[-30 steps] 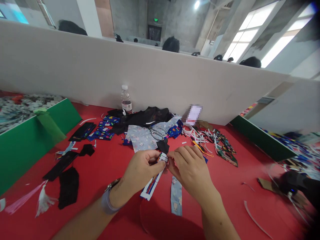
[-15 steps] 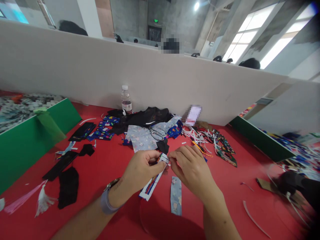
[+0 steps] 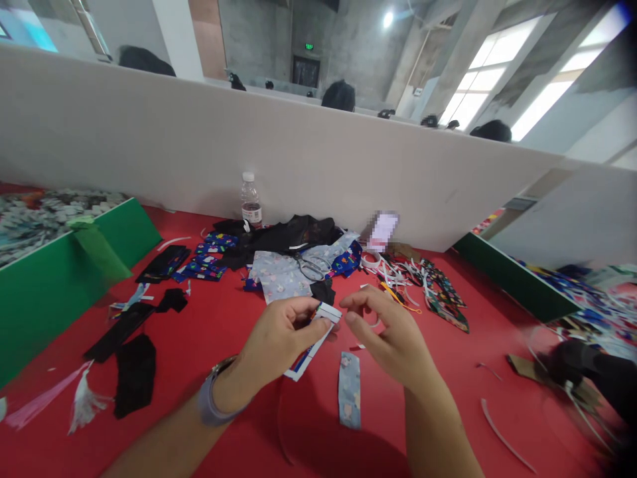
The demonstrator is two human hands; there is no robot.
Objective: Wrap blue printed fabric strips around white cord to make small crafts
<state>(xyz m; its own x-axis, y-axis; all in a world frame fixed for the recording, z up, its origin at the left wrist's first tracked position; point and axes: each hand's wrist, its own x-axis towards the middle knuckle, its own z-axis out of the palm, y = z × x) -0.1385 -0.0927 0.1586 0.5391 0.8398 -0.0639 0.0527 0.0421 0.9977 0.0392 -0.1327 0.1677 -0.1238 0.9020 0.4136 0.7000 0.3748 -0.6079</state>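
Note:
My left hand [image 3: 286, 335] pinches a narrow folded strip of fabric [image 3: 311, 355], white on its edges with blue and a little red. The strip's folded white end [image 3: 328, 311] sticks out past the thumb, and its lower part slants down over the red table. Just to the right, my right hand [image 3: 385, 332] is apart from the strip, thumb and forefinger separated and curled. A thin pale curl shows behind its fingers; whether it touches them I cannot tell. Below the hands lies a grey-blue patterned strip [image 3: 350, 390].
Scissors [image 3: 311, 267] rest on patterned cloth [image 3: 279, 275] beyond my hands. A bottle [image 3: 251, 202] and a phone [image 3: 383, 230] stand near the white partition [image 3: 199, 146]. Black cloth pieces [image 3: 135, 375] lie left. Green-walled bins [image 3: 60, 285] flank the table; a dark blurred object [image 3: 577, 362] is at right.
My right hand has come away from the strip's end, and its thumb and forefinger have parted. The strip in my left hand hangs shorter below the thumb. A small white scrap shows beneath my right hand.

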